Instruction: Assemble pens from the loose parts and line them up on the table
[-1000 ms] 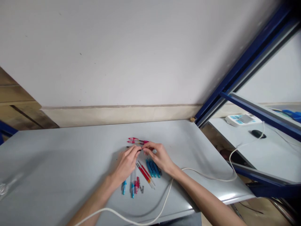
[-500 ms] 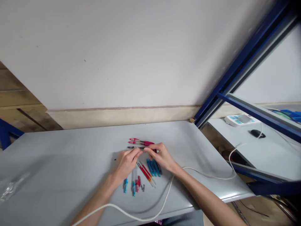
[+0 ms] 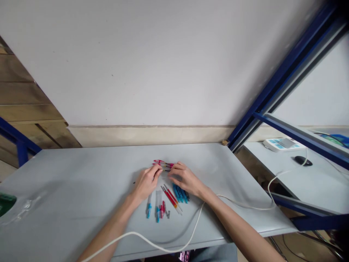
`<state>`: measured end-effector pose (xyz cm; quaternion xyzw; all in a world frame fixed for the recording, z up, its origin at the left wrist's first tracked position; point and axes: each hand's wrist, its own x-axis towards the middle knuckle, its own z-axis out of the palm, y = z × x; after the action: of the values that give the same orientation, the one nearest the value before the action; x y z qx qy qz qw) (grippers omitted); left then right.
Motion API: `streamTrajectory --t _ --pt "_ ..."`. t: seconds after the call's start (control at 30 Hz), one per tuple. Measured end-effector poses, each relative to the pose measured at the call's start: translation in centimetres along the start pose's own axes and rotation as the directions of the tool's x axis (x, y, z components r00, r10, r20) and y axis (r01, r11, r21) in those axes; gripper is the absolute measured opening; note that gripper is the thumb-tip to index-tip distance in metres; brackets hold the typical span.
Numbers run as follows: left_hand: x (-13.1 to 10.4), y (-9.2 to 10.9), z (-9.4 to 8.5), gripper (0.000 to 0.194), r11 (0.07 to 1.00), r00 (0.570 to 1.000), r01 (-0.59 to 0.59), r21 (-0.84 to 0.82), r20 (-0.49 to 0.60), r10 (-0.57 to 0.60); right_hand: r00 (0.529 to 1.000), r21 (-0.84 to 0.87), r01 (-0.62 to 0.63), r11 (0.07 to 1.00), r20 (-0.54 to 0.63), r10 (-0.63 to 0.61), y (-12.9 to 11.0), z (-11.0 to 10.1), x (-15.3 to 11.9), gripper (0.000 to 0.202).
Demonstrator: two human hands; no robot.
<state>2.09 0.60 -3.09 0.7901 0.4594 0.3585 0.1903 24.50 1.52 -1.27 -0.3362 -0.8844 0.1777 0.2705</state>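
My left hand (image 3: pixel 146 181) pinches the near end of a dark, thin pen (image 3: pixel 166 170), which lies at the front of a small row of pens. My right hand (image 3: pixel 187 179) hovers over the other end of that row, fingers loosely bent and thumb apart from them. Behind the fingertips are pens with red-pink parts (image 3: pixel 158 161). Below the hands lie red ink refills (image 3: pixel 170 196) and clear barrels with blue ends (image 3: pixel 158 209). Red pen caps (image 3: pixel 163 209) and grey clips (image 3: pixel 167 214) sit beside them. Several blue caps (image 3: pixel 181 193) rest under my right hand.
A white cable (image 3: pixel 152 243) crosses the grey table (image 3: pixel 81 174) and passes over my forearms. Clear plastic (image 3: pixel 25 207) lies at the left beside a green object (image 3: pixel 5 203). Across a blue frame (image 3: pixel 294 134), another table holds a black mouse (image 3: pixel 303 161) and a white device (image 3: pixel 283 144).
My hands, fingertips together before, have drawn slightly apart. The left has moved up onto the dark pen, and the right hand's fingers have loosened. The view has shifted a little to the left.
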Motion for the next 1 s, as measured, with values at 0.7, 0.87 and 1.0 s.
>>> streamTrajectory --t 0.7,0.87,1.0 --pt "-0.1 -0.8 0.3 0.017 0.994 0.992 0.107 0.0 0.064 -0.107 0.966 -0.136 -0.241 0.961 -0.127 0.224 2.2 -0.9 -0.7 0.016" --pt "0.0 -0.9 0.2 0.018 0.99 0.99 0.121 0.072 0.068 -0.126 0.965 -0.137 -0.256 0.957 -0.086 0.246 2.3 -0.6 -0.9 0.012" --pt "0.0 -1.3 0.1 0.021 0.985 0.993 0.103 0.14 0.039 -0.109 0.966 -0.099 -0.254 0.962 -0.074 0.247 2.2 -0.4 -0.9 0.013"
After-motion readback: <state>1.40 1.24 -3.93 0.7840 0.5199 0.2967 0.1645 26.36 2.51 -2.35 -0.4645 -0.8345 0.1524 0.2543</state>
